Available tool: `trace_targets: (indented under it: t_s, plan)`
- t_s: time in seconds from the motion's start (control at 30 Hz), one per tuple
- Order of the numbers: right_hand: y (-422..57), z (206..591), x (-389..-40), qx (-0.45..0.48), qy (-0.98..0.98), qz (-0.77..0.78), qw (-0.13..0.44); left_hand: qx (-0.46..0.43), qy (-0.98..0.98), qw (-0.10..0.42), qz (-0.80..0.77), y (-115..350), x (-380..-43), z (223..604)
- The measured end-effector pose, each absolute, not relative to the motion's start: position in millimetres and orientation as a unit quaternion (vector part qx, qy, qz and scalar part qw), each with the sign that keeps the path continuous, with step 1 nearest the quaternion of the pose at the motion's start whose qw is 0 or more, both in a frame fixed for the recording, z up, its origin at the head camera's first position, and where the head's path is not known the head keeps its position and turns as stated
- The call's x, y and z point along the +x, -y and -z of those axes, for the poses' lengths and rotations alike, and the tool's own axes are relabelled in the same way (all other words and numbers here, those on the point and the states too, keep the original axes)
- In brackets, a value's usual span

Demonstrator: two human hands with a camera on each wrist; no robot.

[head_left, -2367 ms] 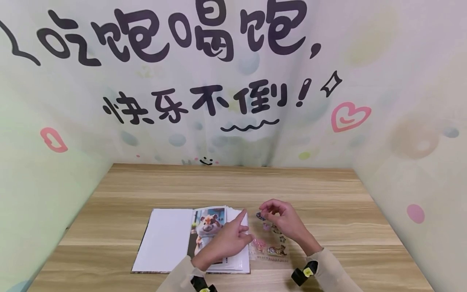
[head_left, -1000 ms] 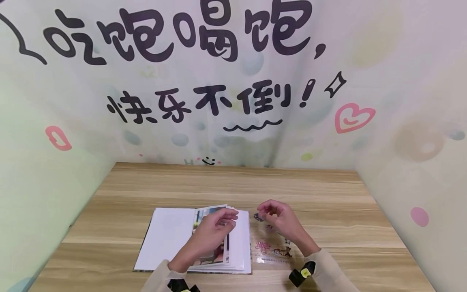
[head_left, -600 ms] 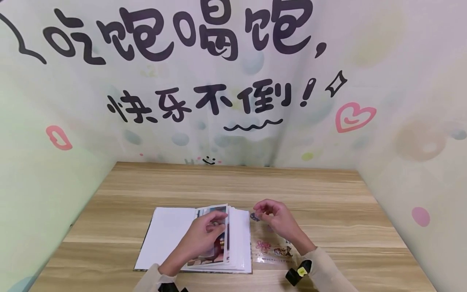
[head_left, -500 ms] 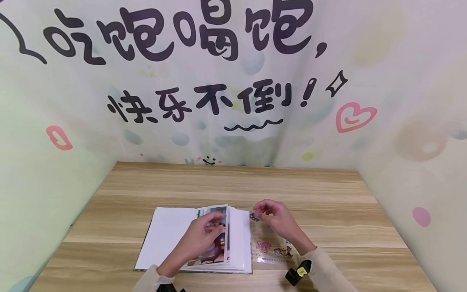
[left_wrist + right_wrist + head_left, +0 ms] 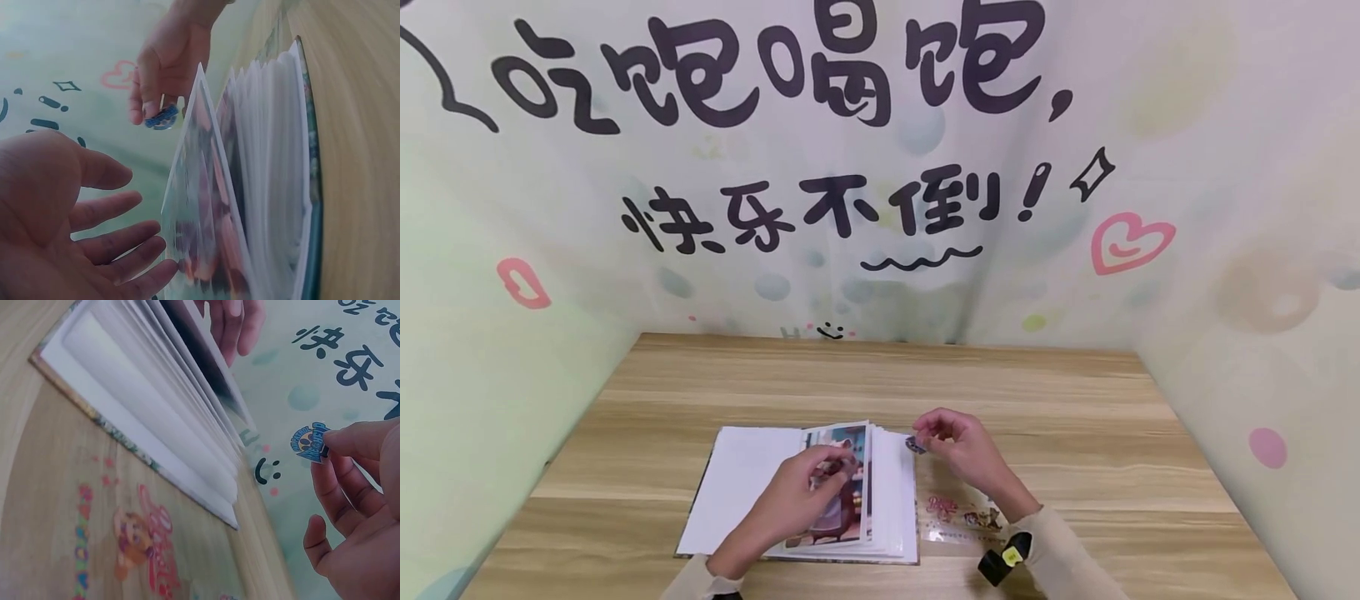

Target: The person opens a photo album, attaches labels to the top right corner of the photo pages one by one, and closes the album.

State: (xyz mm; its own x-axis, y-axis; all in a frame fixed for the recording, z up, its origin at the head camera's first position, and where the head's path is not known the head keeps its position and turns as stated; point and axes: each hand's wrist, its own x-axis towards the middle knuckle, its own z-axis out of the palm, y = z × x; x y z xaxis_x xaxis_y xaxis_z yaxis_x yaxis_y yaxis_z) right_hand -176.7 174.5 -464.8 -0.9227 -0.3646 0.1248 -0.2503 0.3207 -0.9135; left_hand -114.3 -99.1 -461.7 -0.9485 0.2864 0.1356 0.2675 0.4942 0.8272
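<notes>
An album [image 5: 741,492] lies spread on the table, its left side white, a photo page [image 5: 857,529] on its right. That page stands partly raised from the stack in the left wrist view. My left hand [image 5: 797,496] hovers over the photo, fingers spread and loosely bent with nothing held; its fingertips are close to the page, and contact cannot be told. Between thumb and forefinger, my right hand [image 5: 966,450] pinches a small blue sticker [image 5: 307,442] with a paw print, near the album's upper right corner. A clear sticker sheet [image 5: 958,533] lies partly under the right forearm.
The wooden table [image 5: 760,375] reaches back to a printed cloth backdrop [image 5: 880,304]. Similar pale cloth stands at both sides. The album's patterned cover edge [image 5: 106,425] borders the sticker sheet.
My left hand has drawn back leftward from the album's right edge, and a different photo shows beneath it. My right hand has carried the sticker slightly left, toward the album.
</notes>
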Motion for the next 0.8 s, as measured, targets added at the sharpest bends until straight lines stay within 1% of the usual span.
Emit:
trace_targets:
  t_s: [0.23, 0.37, 0.47, 0.53, 0.8]
  plan:
    - [-159, 463, -180, -0.196, -0.804, 0.558, 0.058, 0.191, -0.867, -0.008, -0.460, 104, -112, 466]
    - [-152, 461, -180, -0.197, -0.806, 0.555, 0.061, 0.236, -0.866, -0.034, -0.440, 106, -110, 469]
    - [-147, 459, -180, -0.200, -0.808, 0.550, 0.062, 0.269, -0.869, -0.044, -0.413, 107, -107, 471]
    - [-144, 458, -180, -0.201, -0.808, 0.550, 0.065, 0.279, -0.874, -0.037, -0.397, 108, -104, 472]
    - [-134, 458, -180, -0.195, -0.801, 0.560, 0.080, 0.283, -0.889, 0.034, -0.358, 110, -99, 471]
